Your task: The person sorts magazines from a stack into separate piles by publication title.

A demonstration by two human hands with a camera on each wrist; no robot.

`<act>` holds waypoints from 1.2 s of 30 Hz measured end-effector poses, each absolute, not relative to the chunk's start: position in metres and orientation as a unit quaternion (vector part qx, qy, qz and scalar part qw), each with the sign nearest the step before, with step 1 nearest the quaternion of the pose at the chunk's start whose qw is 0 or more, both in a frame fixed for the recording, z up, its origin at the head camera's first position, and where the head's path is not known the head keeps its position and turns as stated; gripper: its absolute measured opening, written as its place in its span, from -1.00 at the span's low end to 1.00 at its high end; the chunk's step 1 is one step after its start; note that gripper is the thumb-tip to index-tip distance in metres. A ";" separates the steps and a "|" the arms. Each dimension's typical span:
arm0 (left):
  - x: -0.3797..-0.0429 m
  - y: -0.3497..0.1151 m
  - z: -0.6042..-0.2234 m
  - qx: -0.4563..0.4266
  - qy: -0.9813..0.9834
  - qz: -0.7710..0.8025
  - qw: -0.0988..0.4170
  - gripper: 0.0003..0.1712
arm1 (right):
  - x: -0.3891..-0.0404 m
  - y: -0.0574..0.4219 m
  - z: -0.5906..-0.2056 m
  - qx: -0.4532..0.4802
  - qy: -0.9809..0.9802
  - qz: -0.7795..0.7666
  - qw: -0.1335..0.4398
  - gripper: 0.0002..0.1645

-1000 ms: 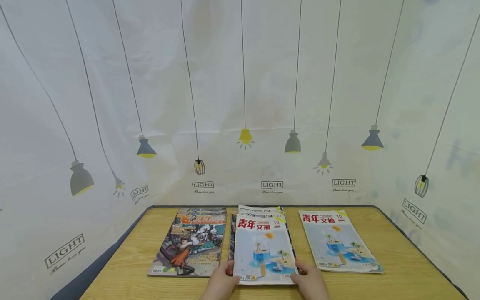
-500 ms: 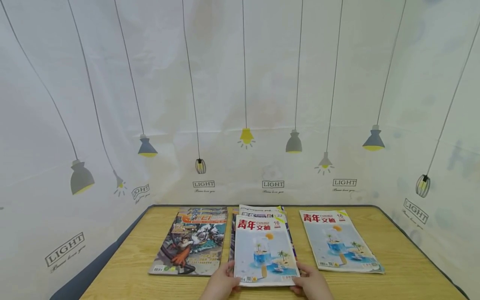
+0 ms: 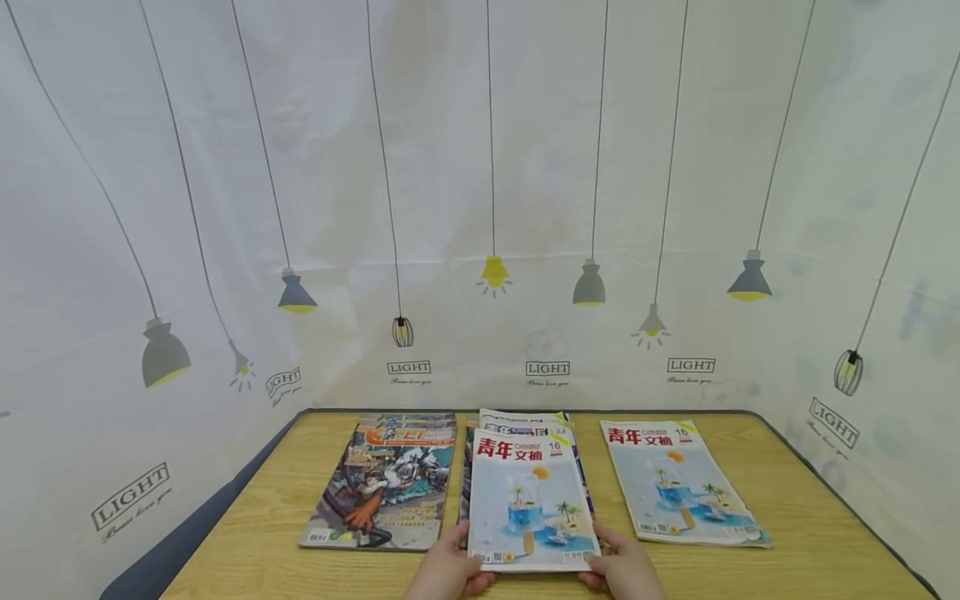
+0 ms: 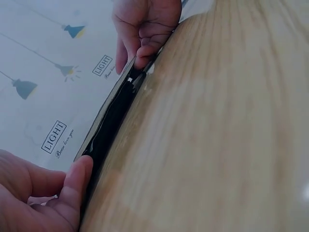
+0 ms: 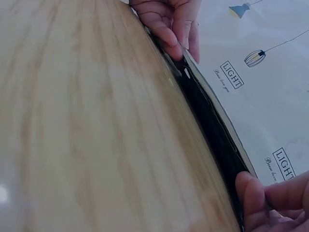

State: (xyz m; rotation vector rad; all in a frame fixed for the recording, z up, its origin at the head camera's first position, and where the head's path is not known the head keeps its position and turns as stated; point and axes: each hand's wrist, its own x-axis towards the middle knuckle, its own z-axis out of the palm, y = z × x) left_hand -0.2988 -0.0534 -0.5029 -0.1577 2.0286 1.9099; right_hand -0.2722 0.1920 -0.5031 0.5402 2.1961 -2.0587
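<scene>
A magazine (image 3: 532, 508) with a pale-blue cover of palm trees and an orange sun lies at the middle front, on top of other magazines (image 3: 525, 421) whose top edges show behind it. My left hand (image 3: 448, 567) grips its near left corner, and my right hand (image 3: 626, 567) grips the near right one. Each thumb lies at the cover's edge, with fingers curled under the near edge. In the left wrist view the left hand (image 4: 43, 193) pinches the near edge of the magazines (image 4: 104, 121), a dark gap showing beneath. From the right wrist, the right hand (image 5: 273, 200) does likewise.
To the left lies a pile of magazines (image 3: 390, 492) with a fantasy-figure cover. A matching pale-blue magazine (image 3: 678, 487) lies slightly turned on the right. The wooden table (image 3: 247, 542) has a dark edge and backs onto a white curtain (image 3: 525, 167) printed with lamps.
The fingers of both hands have moved from the sides to under the magazine's near edge. The magazine has hardly shifted, and the view has drifted slightly.
</scene>
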 end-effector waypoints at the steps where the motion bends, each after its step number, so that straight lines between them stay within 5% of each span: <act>1: -0.298 -0.053 -0.503 -0.053 0.712 0.679 0.169 -0.24 | -0.272 0.191 -0.503 0.177 0.716 -0.675 0.039 -0.24; 11: -0.297 -0.045 -0.502 -0.024 0.700 0.702 0.128 -0.23 | -0.273 0.196 -0.501 0.159 0.716 -0.679 -0.004 -0.27; 17: -0.302 -0.028 -0.501 -0.005 0.704 0.694 0.150 -0.24 | -0.275 0.216 -0.497 0.163 0.715 -0.680 -0.006 -0.26; 36: -0.292 0.088 -0.475 0.078 0.695 0.698 0.154 -0.45 | -0.268 0.348 -0.485 0.163 0.713 -0.681 0.029 -0.21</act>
